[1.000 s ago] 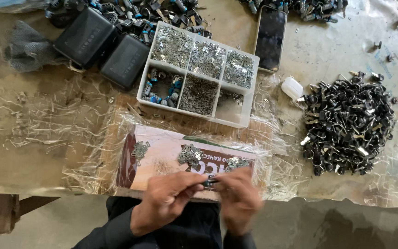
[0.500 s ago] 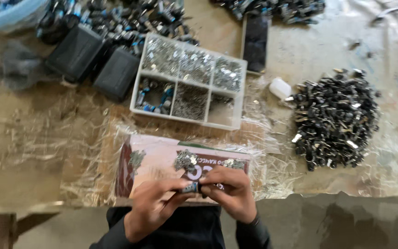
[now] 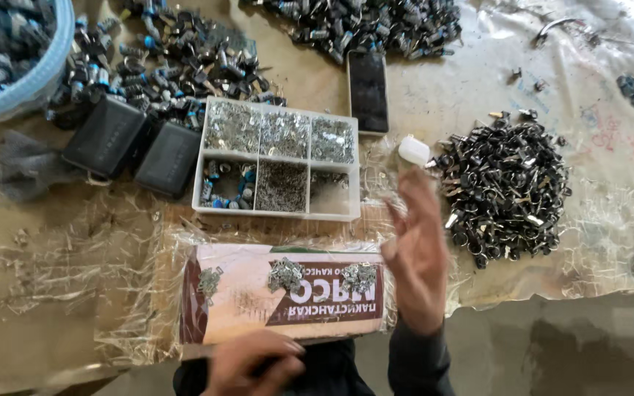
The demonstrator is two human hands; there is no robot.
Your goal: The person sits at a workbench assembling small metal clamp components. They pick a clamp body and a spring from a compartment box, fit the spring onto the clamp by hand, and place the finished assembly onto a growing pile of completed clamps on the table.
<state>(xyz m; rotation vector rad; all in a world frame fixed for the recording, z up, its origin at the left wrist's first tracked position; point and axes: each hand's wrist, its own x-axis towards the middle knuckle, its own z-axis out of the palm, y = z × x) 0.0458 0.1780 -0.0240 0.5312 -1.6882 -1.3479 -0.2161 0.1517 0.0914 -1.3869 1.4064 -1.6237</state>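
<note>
The table [image 3: 53,293] is covered in crinkled clear film. On its near edge lies a flat pink and brown box [image 3: 258,312], bearing three small heaps of metal bits [image 3: 285,273]. The right hand [image 3: 418,253] is lifted above the table just right of the box, palm turned inward, fingers spread and pointing away from the body; it grips nothing, and it is blurred. It hangs between the box and the black pile [image 3: 506,191] of small dark parts, nearer to the box. The left hand [image 3: 252,363] sits low at the near edge, against the box's front side, fingers curled in; whether it pinches anything I cannot tell.

Beyond the box stands a white tray [image 3: 277,213] with six compartments: three at the back hold shiny bits, the front left holds blue and dark parts, the front middle fine grey ones. Left of the tray lie two black cases [image 3: 137,147], touching each other. A phone [image 3: 368,92] lies face up just behind the tray's right corner. A small white cap [image 3: 414,150] lies against the black pile. More dark parts are heaped along the far edge, and a blue basin [image 3: 27,88] holds others at far left.
</note>
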